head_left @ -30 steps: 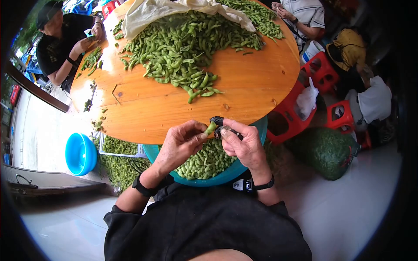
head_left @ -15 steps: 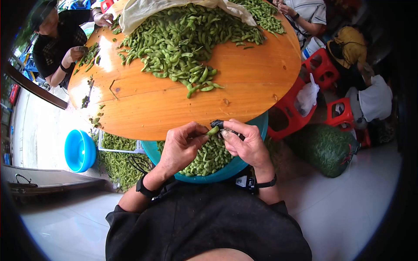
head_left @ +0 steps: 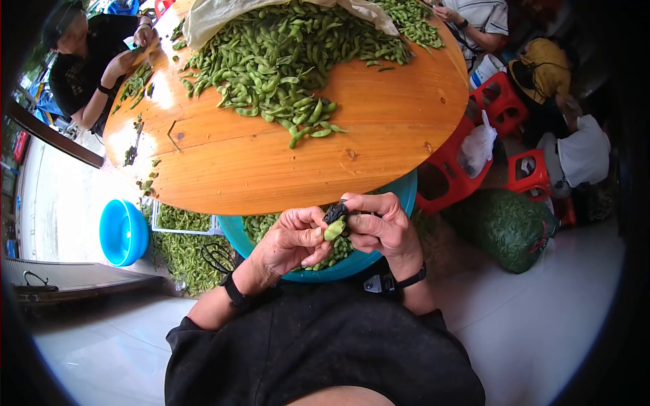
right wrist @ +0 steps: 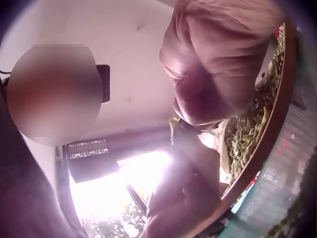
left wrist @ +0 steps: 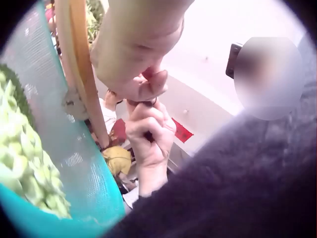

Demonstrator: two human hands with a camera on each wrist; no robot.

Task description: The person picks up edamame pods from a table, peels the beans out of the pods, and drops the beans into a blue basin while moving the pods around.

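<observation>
A green edamame pod (head_left: 334,229) is held between both hands, just past the near edge of the table. My left hand (head_left: 288,238) pinches it between thumb and fingers. On the other side, my right hand (head_left: 384,230) has curled fingers at the pod, with a black wrapping (head_left: 336,212) right behind it. Below the hands stands a teal basin (head_left: 233,230) with shelled green beans (left wrist: 29,163), partly hidden by the hands in the head view. In the right wrist view a bit of the pod (right wrist: 174,125) shows between the hands.
A heap of edamame pods (head_left: 271,74) lies on the round wooden table (head_left: 257,172), partly under a pale cloth (head_left: 217,24). Left on the floor are a blue bowl (head_left: 124,232) and a crate (head_left: 186,230). Red stools (head_left: 450,169) and a full green bag (head_left: 508,227) stand right. Other people sit around.
Both hands have come closer together and a little lower. The pod has turned from slanting up to hanging below the black-wrapped finger. At the left, the other person's hands have moved.
</observation>
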